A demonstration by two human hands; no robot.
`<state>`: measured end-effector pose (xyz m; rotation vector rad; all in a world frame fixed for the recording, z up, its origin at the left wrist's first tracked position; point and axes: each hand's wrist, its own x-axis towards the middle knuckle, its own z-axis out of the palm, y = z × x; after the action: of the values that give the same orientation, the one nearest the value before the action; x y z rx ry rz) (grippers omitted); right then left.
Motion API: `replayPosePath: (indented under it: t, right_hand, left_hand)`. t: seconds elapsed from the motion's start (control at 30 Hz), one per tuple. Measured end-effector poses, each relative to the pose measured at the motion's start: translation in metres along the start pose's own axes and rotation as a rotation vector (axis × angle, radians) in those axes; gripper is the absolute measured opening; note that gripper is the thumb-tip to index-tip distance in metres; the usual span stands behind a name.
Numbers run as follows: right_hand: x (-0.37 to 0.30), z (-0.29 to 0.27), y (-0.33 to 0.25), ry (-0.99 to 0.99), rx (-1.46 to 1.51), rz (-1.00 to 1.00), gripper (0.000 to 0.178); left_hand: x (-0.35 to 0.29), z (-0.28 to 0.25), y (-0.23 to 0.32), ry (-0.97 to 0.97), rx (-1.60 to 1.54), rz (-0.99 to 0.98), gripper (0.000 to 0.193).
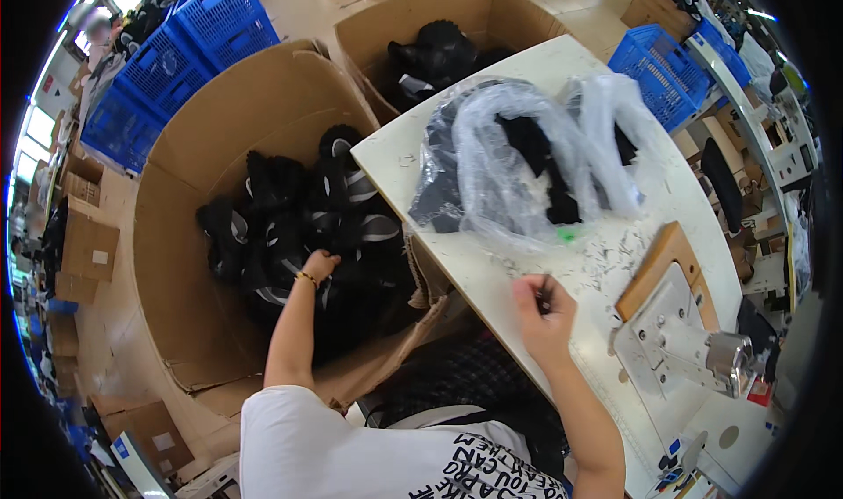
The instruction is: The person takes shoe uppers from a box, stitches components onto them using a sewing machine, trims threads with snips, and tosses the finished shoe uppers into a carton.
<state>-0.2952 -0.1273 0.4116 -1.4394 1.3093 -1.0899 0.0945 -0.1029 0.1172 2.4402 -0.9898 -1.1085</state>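
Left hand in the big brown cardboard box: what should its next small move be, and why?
Probably grip one black fabric piece with grey patches and lift it: the left hand reaches among such pieces inside the brown cardboard box, though whether it has hold of one is unclear. The right hand is over the white table, away from them.

White tee [303, 442] with a short left sleeve [272, 404] and chunky black lettering [493, 464] on the front, plus a thin yellowish bracelet [306, 278] round the left wrist [304, 292], and dark checked bottoms [430, 376], can't really tell if they're long or short tbh
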Motion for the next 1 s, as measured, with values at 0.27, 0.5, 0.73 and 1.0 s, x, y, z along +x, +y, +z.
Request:
replayPosePath:
  t: [0.27, 0.5, 0.73, 1.0]
  right_hand:
    - [-0.002, -0.006, 0.012, 0.087, 0.318, 0.155, 0.018]
    - [-0.002, 0.009, 0.003, -0.082, 0.200, 0.088, 0.024]
    - [-0.009, -0.009, 0.008, -0.018, 0.031, 0.088, 0.018]
    - [-0.001, -0.008, 0.007, -0.072, 0.268, 0.083, 0.014]
  left_hand:
    - [0.031, 0.163, -0.083, -0.364, 0.418, 0.085, 0.045]
    - [0.076, 0.218, -0.153, 0.304, -0.235, 0.028, 0.054]
    - [0.045, 0.209, -0.032, 0.253, -0.623, 0.053, 0.038]
    - [-0.050, -0.102, 0.020, -0.015, -1.313, 0.172, 0.040]
